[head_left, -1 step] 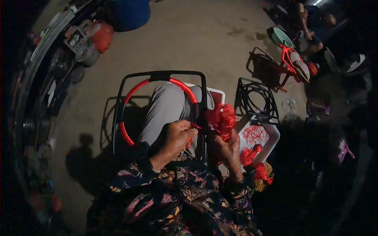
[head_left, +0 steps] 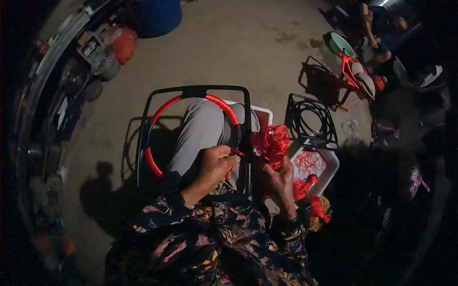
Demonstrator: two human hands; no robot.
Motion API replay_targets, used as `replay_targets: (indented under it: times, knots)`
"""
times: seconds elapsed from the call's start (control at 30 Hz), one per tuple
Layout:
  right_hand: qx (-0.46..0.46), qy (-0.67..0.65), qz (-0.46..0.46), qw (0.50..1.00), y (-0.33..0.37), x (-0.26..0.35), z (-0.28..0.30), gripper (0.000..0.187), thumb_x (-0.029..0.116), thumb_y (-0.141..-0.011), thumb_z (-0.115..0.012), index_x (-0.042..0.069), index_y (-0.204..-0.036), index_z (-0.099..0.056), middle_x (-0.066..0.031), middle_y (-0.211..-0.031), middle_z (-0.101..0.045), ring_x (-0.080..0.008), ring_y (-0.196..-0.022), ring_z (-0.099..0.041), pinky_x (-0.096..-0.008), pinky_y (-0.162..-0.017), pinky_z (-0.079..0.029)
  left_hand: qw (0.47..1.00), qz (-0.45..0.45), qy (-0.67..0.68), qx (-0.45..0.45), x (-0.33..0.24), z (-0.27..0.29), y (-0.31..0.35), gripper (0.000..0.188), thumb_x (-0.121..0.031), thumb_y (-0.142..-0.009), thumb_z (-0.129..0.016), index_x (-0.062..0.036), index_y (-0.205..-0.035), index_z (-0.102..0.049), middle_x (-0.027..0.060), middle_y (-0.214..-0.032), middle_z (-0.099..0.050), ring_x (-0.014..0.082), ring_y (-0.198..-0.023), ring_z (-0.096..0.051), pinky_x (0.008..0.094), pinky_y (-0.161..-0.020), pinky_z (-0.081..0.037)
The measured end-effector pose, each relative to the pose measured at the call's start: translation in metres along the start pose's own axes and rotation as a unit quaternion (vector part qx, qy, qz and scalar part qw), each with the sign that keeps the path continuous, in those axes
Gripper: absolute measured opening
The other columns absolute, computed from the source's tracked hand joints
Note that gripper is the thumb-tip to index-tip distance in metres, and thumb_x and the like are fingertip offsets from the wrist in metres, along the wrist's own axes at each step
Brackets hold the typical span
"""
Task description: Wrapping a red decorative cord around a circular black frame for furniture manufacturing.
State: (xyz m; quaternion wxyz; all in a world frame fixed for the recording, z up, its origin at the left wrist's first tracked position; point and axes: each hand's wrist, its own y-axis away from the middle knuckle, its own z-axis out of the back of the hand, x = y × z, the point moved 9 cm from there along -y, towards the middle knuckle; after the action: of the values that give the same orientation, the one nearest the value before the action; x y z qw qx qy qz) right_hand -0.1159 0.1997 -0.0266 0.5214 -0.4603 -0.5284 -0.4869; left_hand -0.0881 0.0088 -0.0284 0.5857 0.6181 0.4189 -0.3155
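Dim floor [head_left: 229, 52] stretches toward twelve o'clock; the left hand [head_left: 215, 167] pinches red cord [head_left: 237, 152] at four o'clock on the black frame [head_left: 207, 89]; the right hand [head_left: 281, 178] grips a red bundle [head_left: 273, 143] at three.

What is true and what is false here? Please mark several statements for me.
The right hand holds a bundle of shiny red cord. True.

The round red-and-black ring sits outside the rectangular black frame. False: it sits inside.

The left hand is near the ring's right side. True.

The open white tub beside the right hand contains blue strands. False: it contains red strands.

A round pale-green basin appears at the upper right. True.
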Motion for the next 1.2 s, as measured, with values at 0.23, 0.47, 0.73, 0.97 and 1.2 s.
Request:
replay_targets:
  times: [0.23, 0.47, 0.73, 0.97, 1.2]
  knots:
    - [-0.078, 0.015, -0.018, 0.997, -0.016, 0.039, 0.035, 0.031, -0.006, -0.083, -0.058, 0.003, -0.113, -0.056, -0.0062, -0.096, -0.063, -0.0147, -0.083, -0.060, -0.0275, -0.075, -0.049, 0.999, 0.041, 0.005, 0.030, 0.013, -0.001, -0.006, 0.020, -0.012, -0.082, -0.064, -0.0006, -0.067, -0.058, 0.0055, -0.056, -0.057, 0.0120, -0.038, -0.051, 0.0264, -0.032, -0.036]
    - [0.105, 0.180, 0.018, 0.978, -0.031, 0.034, -0.054, 0.019, 0.008, -0.091, -0.048, 0.001, -0.108, -0.055, -0.0012, -0.094, -0.062, -0.0158, -0.084, -0.057, -0.0379, -0.071, -0.046, 0.999, 0.024, -0.020, -0.025, 0.007, 0.001, 0.000, 0.006, -0.003, -0.080, -0.055, 0.0014, -0.077, -0.059, 0.0039, -0.055, -0.053, 0.0124, -0.034, -0.048, 0.0257, -0.031, -0.036]
    - [0.046, 0.007, -0.112, 0.993, -0.012, 0.061, 0.003, 0.041, -0.006, -0.078, -0.062, 0.001, -0.117, -0.055, -0.0080, -0.098, -0.066, -0.0164, -0.080, -0.064, -0.0276, -0.070, -0.051, 0.998, 0.006, 0.024, -0.056, 0.010, 0.001, -0.001, 0.007, -0.003, -0.081, -0.054, 0.0017, -0.079, -0.060, 0.0035, -0.056, -0.054, 0.0117, -0.034, -0.048, 0.0250, -0.030, -0.036]
    - [-0.250, 0.057, -0.006, 0.966, 0.070, 0.081, 0.196, 0.041, 0.005, -0.079, -0.058, 0.002, -0.120, -0.053, -0.0040, -0.093, -0.062, -0.0124, -0.076, -0.059, -0.0263, -0.064, -0.049, 1.000, -0.016, 0.007, 0.019, -0.001, 0.000, 0.001, 0.022, -0.018, -0.084, -0.064, -0.0016, -0.070, -0.060, 0.0031, -0.057, -0.057, 0.0084, -0.040, -0.050, 0.0237, -0.034, -0.036]
    - [-0.357, 0.096, -0.020, 0.929, 0.141, 0.010, 0.280, 0.043, 0.019, -0.088, -0.061, 0.004, -0.126, -0.048, -0.0012, -0.093, -0.059, -0.0088, -0.075, -0.054, -0.0235, -0.065, -0.045, 0.999, -0.019, -0.024, 0.013, -0.007, 0.005, 0.009, 0.020, -0.016, -0.084, -0.063, -0.0024, -0.070, -0.060, 0.0031, -0.058, -0.058, 0.0077, -0.042, -0.051, 0.0225, -0.035, -0.036]
